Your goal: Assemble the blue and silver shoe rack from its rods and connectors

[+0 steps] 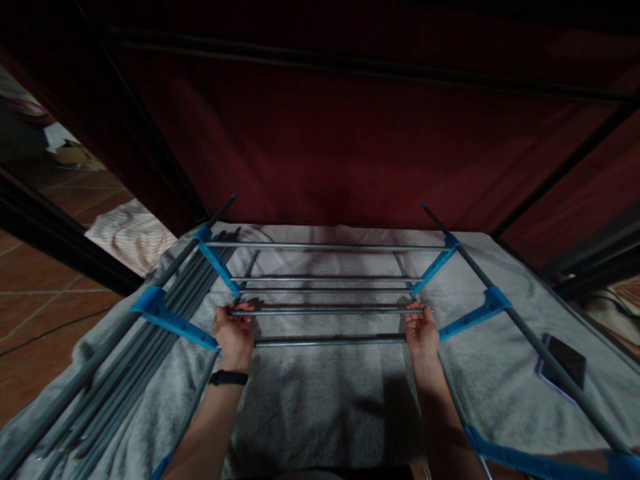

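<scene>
A rack frame of grey metal tubes and blue plastic brackets (475, 315) stands in front of me. Between my hands a loose grey metal tube (330, 311) runs crosswise, above another crossbar (330, 342) of the frame. My left hand (235, 333), with a black band on the wrist, has its fingers closed round the tube's left end. At the tube's right end my right hand (421, 330) grips it in the same way. Both ends are close to the blue brackets; whether they touch them I cannot tell.
Several spare tubes (145, 360) lie in a bundle at the left on a grey blanket (320, 407). A phone (563, 367) rests on the blanket at the right, beyond the frame's side tube. A dark red panel (320, 147) rises behind the frame. Tiled floor shows at the left.
</scene>
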A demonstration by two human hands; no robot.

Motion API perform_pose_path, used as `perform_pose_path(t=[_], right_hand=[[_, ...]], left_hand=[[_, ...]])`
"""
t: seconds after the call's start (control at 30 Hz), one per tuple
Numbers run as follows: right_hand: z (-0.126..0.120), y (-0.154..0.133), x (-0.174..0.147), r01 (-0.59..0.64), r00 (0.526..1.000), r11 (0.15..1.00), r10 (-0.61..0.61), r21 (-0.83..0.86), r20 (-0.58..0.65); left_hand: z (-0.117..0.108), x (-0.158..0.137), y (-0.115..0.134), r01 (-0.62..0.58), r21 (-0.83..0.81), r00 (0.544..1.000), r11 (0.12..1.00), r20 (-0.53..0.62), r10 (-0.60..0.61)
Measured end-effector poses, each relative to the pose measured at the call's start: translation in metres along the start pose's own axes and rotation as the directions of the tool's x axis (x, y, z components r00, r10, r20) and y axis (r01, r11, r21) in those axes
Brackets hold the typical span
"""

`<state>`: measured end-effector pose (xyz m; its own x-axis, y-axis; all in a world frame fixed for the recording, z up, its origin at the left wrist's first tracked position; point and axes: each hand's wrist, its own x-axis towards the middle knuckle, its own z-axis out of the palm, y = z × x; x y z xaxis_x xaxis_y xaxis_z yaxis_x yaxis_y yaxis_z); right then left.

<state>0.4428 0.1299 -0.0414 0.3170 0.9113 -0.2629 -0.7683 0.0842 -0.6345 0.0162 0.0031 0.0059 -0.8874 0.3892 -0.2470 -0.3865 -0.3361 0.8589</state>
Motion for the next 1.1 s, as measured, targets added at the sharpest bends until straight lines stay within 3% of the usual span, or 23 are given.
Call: perform_pose_path(t=[0.2,0.63,1.1], right_hand=[[-0.0002,-0.0001,-0.0007,0.002,1.0,1.0,-0.002,0.022,0.014],[-0.0048,-0.0001,0.0016,0.025,0.992,1.0,-0.027,0.018,0.122],[-0.0009,-0.0004,-0.0029,0.022,0.996,1.0,-0.02,-0.02,0.085]], left_hand=[[-0.0028,0.0016,-0.001,0.014,-0.027,1.0,1.0,0.017,-0.014],[-0.0025,-0.0005,-0.0057,-0.089,0.013,0.996,0.996,0.031,0.089],[-0.0039,0.0009,-0.0023,-0.01,-0.007,1.0,1.0,0.017,0.01]])
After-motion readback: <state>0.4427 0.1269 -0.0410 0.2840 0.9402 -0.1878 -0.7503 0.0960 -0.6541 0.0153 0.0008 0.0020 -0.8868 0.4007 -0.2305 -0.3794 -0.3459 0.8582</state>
